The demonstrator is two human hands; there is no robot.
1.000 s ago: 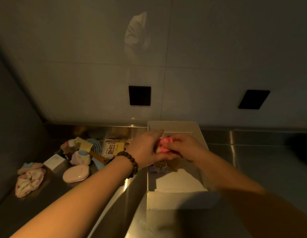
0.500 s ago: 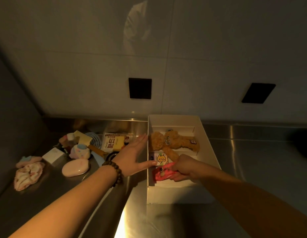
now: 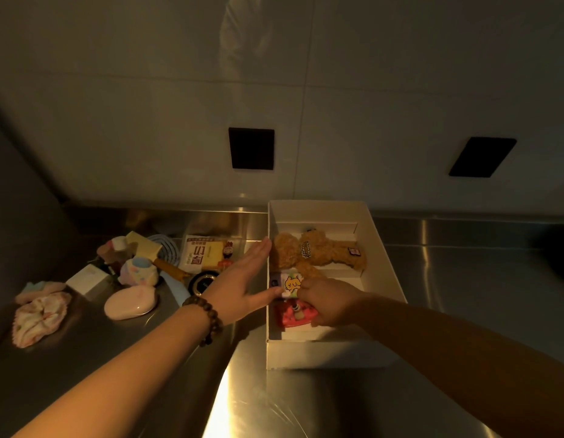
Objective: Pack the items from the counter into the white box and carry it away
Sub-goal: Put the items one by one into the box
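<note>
Packing is under way, by my reading, and well short of done: most items lie loose on the left part of the steel counter (image 3: 463,279). Nearest its left edge sits a crumpled pink-and-cream cloth (image 3: 40,317), then a small white carton (image 3: 86,279), a pastel speckled plush toy (image 3: 138,273), a glossy pink oval soap-like case (image 3: 130,301), a white-and-yellow printed packet (image 3: 204,254) and a round black disc (image 3: 204,282).

The left hand (image 3: 242,289), flat and fully spread, holds nothing; its thumb reaches over the box's left wall.

The white rectangular cardboard box (image 3: 384,263) stands against the counter's back edge. Inside it a brown plush bear (image 3: 318,251) lies across the far half, a small pastel card with a yellow cartoon figure (image 3: 288,284) sits mid-box by the left wall, and a pink patterned packet (image 3: 294,316) lies in the near-left corner.

The right hand (image 3: 329,303), fingers curled, rests on that packet and touches the card; whether it grips either, I cannot tell.

Left to do: the remaining loose items, then carrying the box away.
</note>
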